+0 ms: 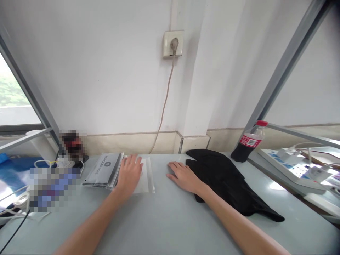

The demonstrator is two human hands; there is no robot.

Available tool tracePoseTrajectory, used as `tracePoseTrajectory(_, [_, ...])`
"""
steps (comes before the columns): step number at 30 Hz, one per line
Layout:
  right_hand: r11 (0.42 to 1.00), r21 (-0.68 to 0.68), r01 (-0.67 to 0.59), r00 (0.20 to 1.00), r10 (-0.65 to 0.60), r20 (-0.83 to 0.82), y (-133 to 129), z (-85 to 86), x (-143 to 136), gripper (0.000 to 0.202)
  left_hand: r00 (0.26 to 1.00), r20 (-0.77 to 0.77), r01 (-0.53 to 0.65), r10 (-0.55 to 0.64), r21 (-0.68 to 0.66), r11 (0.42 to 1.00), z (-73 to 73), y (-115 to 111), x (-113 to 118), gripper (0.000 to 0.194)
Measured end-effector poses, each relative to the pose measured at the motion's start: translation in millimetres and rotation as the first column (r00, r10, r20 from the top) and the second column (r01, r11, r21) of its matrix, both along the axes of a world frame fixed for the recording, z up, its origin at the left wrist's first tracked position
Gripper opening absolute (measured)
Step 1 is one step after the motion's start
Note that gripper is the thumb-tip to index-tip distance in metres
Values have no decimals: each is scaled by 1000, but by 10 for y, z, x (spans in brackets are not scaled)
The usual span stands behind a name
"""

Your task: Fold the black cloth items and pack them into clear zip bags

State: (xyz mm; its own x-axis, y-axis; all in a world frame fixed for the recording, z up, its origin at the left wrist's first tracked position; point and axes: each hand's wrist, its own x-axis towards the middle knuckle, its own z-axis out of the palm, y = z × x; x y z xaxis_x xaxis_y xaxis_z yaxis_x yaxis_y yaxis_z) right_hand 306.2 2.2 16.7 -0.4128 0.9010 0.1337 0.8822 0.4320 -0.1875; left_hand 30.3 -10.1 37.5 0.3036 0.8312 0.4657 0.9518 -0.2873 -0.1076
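Note:
My left hand [130,173] lies palm down with its fingers stretched, over a clear zip bag [145,177] and against the right edge of a grey printed package [102,170]. On the bare tabletop rests my right hand [183,175], its fingers out flat and holding nothing. Beside and partly under my right wrist, a black cloth item [225,180] is spread on the table, with a narrow end reaching toward the lower right. How much of the clear bag lies under my left hand is hidden.
A bottle of dark drink with a red cap [248,141] stands at the back right. Cables and blurred items crowd the left end. Beyond the right frame bar lie a white power strip [289,166] and chargers. A plugged socket [173,44] is on the wall.

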Motion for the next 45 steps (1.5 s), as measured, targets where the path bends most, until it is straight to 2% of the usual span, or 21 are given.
tracePoseTrajectory(2, [1000,4,1,1000,-1,2,-3,-6,-4,43,987,-27,-158,161,87,984,111,-4,-88,43])
tracePoseTrajectory(4, [1000,6,3,1000,-3,2,-8,-7,-7,43,943,-45,-320,329,140,937,145,12,-196,46])
tracePoseTrajectory(7, [1000,-1,4,1000,-4,6,-16,2,-8,43,875,-101,-467,473,80,881,98,59,-343,51])
tracePoseTrajectory(11, [1000,-7,6,1000,-6,12,-16,6,-9,43,869,-210,-471,447,-80,878,56,100,-425,55])
tracePoseTrajectory(15, [1000,-5,-1,1000,1,-5,-5,-14,2,42,918,-164,-384,361,-138,913,106,77,-390,53])
tracePoseTrajectory(18, [1000,-3,-2,1000,2,-10,0,-26,11,42,923,-137,-375,359,-118,920,120,44,-349,47])
tracePoseTrajectory(22, [1000,-7,1,1000,-1,8,-2,-21,6,42,905,-146,-417,400,-115,902,95,23,-336,50])
tracePoseTrajectory(25, [1000,-5,-4,1000,4,7,-4,-16,2,43,920,-116,-384,374,-84,920,86,29,-332,54])
tracePoseTrajectory(27, [1000,-9,-8,1000,8,-1,-2,-15,6,44,942,-61,-331,331,6,943,90,31,-299,58])
tracePoseTrajectory(29, [1000,-14,-3,1000,3,-27,1,-7,10,45,974,24,-224,223,133,965,99,17,-234,62])
tracePoseTrajectory(31, [1000,-11,-20,994,18,-112,-2,15,1,49,994,107,-59,31,271,961,110,-23,-141,66])
tracePoseTrajectory(34, [993,-9,-116,915,103,-390,-37,69,-60,55,942,132,235,-309,400,886,114,-123,10,70])
tracePoseTrajectory(37, [972,-39,-232,714,143,-685,-100,99,-176,54,824,108,489,-556,358,795,85,-226,132,70])
tracePoseTrajectory(39, [951,-69,-301,563,118,-818,-135,80,-254,55,741,128,608,-659,290,739,57,-280,185,66])
tracePoseTrajectory(42, [940,-78,-331,391,62,-918,-142,16,-322,61,666,196,697,-719,178,694,40,-342,222,66])
tracePoseTrajectory(45, [974,-32,-226,321,43,-946,-115,-17,-333,56,658,214,731,-722,51,681,70,-379,221,77])
